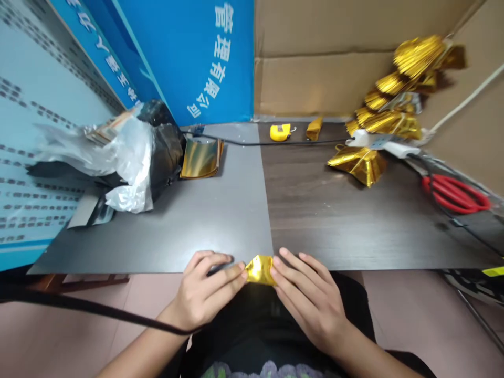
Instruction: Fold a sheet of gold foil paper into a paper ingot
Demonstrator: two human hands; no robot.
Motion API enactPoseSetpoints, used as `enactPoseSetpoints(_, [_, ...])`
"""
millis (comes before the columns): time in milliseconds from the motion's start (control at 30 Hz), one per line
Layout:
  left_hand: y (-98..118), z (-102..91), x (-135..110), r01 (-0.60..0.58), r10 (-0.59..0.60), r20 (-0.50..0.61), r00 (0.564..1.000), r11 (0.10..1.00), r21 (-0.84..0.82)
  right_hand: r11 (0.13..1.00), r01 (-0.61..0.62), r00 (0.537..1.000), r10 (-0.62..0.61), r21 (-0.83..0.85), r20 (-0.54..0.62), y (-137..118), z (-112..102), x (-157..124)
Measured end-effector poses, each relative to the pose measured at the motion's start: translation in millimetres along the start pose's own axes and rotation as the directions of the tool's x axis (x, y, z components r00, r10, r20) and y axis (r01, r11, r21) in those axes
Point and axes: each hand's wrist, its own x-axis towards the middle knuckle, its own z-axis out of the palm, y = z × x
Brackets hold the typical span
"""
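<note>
A small folded piece of gold foil paper (260, 270) is held between my two hands at the front edge of the table. My left hand (210, 289) pinches its left end, thumb hidden beneath and fingers bent. On the other side, my right hand (309, 296) grips the right end with its fingertips, the thumb out of sight. The foil looks creased and shiny, its upper edge coming to a blunt point. Part of it is covered by the fingers.
A stack of gold paper sheets (200, 157) lies beside a crumpled plastic bag (134, 157). Farther right are a yellow tape measure (280, 132), a small gold folded piece (314, 128), strung gold foil bundles (394, 121), a white power strip (380, 143) and red-handled scissors (457, 194). A black cable crosses the table.
</note>
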Motion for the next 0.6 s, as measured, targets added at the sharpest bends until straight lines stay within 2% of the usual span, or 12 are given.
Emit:
enactPoseSetpoints(100, [-7, -5.4, 18, -0.006, 0.005, -0.011, 1.000, 0.995, -0.095, 0.996, 0.054, 0.997, -0.050, 0.065, -0.064, 12, -7, 15])
enactPoseSetpoints(200, [-17, -11.0, 44, 0.024, -0.020, 0.018, 1.000, 0.966, -0.259, 0.997, 0.059, 0.994, -0.055, 0.050, -0.093, 27, -19, 38])
enactPoseSetpoints(267, [-24, -12.1, 63, 0.134, -0.115, 0.073, 0.991, 0.920, -0.368, 0.989, 0.129, 0.992, -0.129, 0.077, -0.009, 39, -25, 52])
enactPoseSetpoints(333, [-31, -8.7, 82, 0.301, -0.265, 0.143, 0.954, 0.846, -0.439, 0.986, 0.114, 0.993, -0.111, 0.122, -0.027, 52, -29, 65])
enactPoseSetpoints(400, [-38, -0.1, 99, 0.442, -0.380, 0.226, 0.897, 0.755, -0.484, 0.982, 0.064, 0.995, -0.049, 0.179, -0.087, 65, -32, 76])
enactPoseSetpoints(467, [-44, 13.2, 115, 0.503, -0.415, 0.285, 0.864, 0.680, -0.534, 0.962, 0.008, 0.994, 0.024, 0.274, -0.111, 78, -34, 84])
enactPoseSetpoints(533, [-49, 29.2, 131, 0.534, -0.451, 0.296, 0.842, 0.623, -0.571, 0.947, -0.029, 0.993, 0.063, 0.321, -0.098, 91, -35, 90])
enactPoseSetpoints(600, [-53, 46.3, 145, 0.544, -0.462, 0.305, 0.833, 0.579, -0.607, 0.950, -0.096, 0.984, 0.135, 0.298, -0.114, 104, -35, 93])
